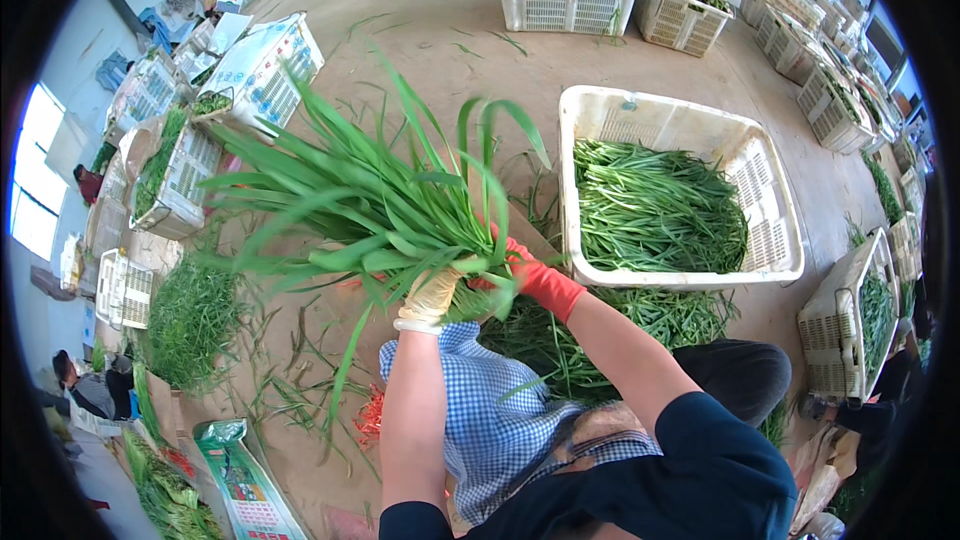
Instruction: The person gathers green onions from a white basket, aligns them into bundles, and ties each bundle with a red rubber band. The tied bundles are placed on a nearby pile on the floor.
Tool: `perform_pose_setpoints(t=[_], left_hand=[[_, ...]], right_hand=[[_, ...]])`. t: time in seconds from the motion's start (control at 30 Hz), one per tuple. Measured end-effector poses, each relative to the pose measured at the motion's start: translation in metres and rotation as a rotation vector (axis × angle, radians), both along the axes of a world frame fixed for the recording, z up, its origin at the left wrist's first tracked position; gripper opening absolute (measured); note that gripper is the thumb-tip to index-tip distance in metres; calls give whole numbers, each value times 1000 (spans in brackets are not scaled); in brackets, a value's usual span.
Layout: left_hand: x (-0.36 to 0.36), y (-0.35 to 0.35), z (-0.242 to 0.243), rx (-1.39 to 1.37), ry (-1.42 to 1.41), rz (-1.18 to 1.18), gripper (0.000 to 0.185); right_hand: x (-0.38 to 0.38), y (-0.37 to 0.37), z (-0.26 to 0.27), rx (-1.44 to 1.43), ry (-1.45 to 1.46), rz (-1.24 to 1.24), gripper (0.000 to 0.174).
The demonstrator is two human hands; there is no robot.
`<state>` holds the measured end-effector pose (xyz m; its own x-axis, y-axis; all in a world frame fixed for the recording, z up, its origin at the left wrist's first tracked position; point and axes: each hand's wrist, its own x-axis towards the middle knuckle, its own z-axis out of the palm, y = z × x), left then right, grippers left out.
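A large bunch of long, flat green leaves [375,210], somewhat blurred, fans out towards the upper left from my two hands. My left hand [433,296], in a pale yellow glove, is closed around the bunch, its fingers partly covered by leaves. Close beside it on the right, my right hand [525,266] in a red rubber glove grips the stem end; leaves hide its fingertips. A white plastic crate [675,279] with green stalks [652,210] laid inside stands right of my hands. More loose greens [667,319] lie below that crate, near my lap.
Leaf scraps [300,382] litter the floor at the left, beside a green heap [195,315]. Red ties [370,416] lie near my left forearm. A printed plastic sack [247,484] is at the lower left. Other crates [570,4] stand around; a person [94,390] sits far left.
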<state>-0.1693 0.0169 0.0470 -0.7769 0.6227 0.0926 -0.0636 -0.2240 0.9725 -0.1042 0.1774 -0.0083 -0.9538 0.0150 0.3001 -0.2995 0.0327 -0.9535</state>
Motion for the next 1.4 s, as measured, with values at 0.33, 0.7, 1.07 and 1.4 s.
perform_pose_setpoints(t=[0.33,0.7,1.07,1.4], left_hand=[[-37,-66,44,161,-42,252,100],[-59,-157,-4,371,-529,392,32],[-38,-181,-3,484,-312,446,38],[-34,-161,12,462,-349,380,45]], right_hand=[[-47,-87,153,928,-505,-42,90],[-11,-83,36,722,-785,-529,125],[-7,-107,-11,908,-605,-480,101],[-30,-12,24,231,-491,-114,89]])
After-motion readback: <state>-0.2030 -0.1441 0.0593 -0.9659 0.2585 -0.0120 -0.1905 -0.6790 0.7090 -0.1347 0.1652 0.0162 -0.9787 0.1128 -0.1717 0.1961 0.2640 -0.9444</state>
